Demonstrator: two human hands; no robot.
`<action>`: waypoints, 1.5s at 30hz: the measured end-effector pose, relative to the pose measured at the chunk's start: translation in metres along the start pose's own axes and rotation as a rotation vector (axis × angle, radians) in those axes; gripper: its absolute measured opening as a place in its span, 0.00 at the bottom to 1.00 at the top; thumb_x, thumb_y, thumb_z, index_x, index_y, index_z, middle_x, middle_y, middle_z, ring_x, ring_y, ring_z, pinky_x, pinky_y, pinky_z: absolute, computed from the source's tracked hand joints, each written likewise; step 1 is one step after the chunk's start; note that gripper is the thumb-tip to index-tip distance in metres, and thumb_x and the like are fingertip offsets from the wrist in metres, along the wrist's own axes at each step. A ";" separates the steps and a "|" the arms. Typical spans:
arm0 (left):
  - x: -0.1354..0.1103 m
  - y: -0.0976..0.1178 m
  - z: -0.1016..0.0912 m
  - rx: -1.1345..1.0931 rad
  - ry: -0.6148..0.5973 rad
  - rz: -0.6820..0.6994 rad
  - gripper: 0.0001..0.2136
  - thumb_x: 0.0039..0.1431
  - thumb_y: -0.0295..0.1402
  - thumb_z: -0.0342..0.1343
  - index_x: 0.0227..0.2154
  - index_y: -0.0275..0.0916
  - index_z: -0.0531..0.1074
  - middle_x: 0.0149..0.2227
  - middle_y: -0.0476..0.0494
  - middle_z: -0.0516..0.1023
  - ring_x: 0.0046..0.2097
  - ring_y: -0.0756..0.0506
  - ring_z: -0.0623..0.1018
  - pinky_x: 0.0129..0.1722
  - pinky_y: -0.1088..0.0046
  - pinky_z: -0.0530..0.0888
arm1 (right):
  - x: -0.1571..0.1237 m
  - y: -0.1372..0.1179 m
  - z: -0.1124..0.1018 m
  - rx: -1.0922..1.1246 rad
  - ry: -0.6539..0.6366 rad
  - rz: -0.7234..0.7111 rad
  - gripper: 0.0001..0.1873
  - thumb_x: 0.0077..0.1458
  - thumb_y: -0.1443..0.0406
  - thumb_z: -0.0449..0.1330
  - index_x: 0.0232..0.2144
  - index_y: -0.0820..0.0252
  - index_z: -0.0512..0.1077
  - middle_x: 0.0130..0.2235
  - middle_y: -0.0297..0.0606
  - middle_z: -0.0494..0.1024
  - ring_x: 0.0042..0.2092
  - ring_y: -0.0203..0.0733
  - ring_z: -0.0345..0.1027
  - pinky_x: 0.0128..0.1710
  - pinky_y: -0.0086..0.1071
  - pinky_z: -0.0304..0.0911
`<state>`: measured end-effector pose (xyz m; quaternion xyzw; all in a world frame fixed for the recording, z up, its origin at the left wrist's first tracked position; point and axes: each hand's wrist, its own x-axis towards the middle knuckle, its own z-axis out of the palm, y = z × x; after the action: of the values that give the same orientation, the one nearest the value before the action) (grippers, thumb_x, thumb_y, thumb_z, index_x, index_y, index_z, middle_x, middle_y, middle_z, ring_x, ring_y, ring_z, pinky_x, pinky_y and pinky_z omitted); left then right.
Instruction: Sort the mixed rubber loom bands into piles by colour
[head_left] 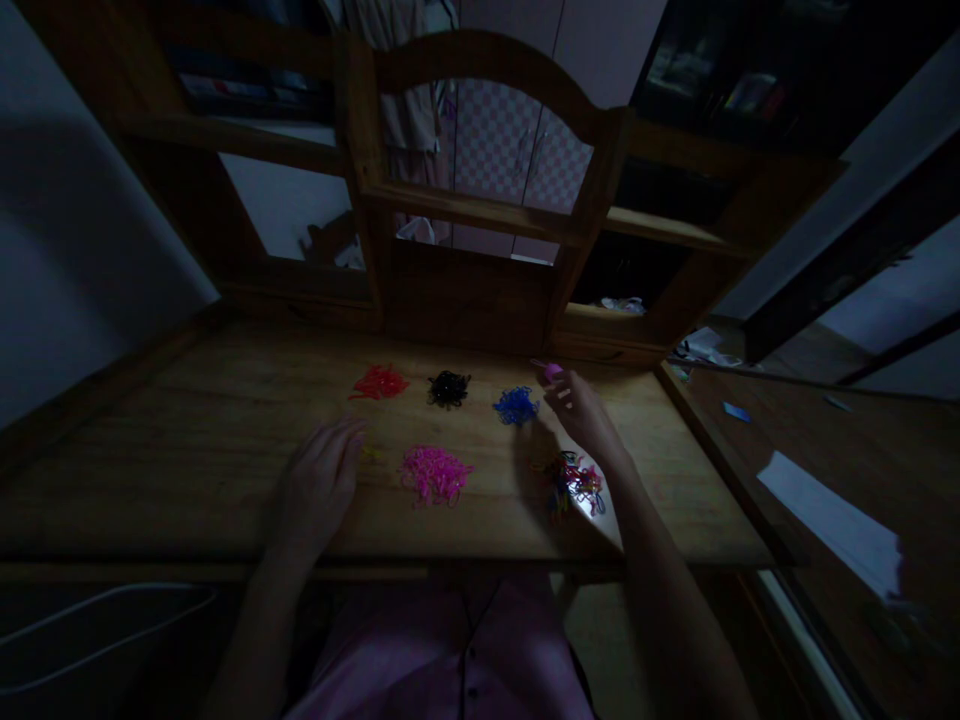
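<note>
My left hand (pixel 319 485) rests low over the table, its fingers stretched out beside a few yellow bands (pixel 370 447) that they partly cover. My right hand (pixel 581 410) is raised over the right side, fingers loosely bent with gaps between them. Just beyond its fingertips shows a small round pink object (pixel 553 371) with a thin loop; whether they touch is unclear. Beneath my right wrist lies a mixed pile of coloured rubber bands (pixel 576 484). Separate piles hold red bands (pixel 380 381), black bands (pixel 448 388), blue bands (pixel 516 405) and pink bands (pixel 435 474).
The wooden table (pixel 225 400) has a shelf unit (pixel 472 205) along its back edge. To the right, a lower brown surface (pixel 765 420) carries a white paper (pixel 832 520) and a small blue packet (pixel 736 411). A white cable (pixel 112 592) hangs at lower left. The room is dim.
</note>
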<state>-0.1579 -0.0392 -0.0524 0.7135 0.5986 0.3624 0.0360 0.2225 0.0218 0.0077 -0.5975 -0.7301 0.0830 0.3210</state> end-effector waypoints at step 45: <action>-0.003 0.032 -0.012 -0.115 0.102 -0.099 0.15 0.67 0.38 0.43 0.49 0.41 0.70 0.51 0.42 0.73 0.54 0.40 0.72 0.58 0.58 0.66 | -0.074 -0.004 -0.029 0.040 -0.302 0.018 0.06 0.55 0.68 0.61 0.38 0.57 0.72 0.41 0.39 0.71 0.40 0.41 0.68 0.39 0.34 0.65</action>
<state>-0.1387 -0.0555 -0.0295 0.6604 0.6123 0.4299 0.0640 0.2415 -0.0550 0.0051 -0.5781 -0.7630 0.1894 0.2186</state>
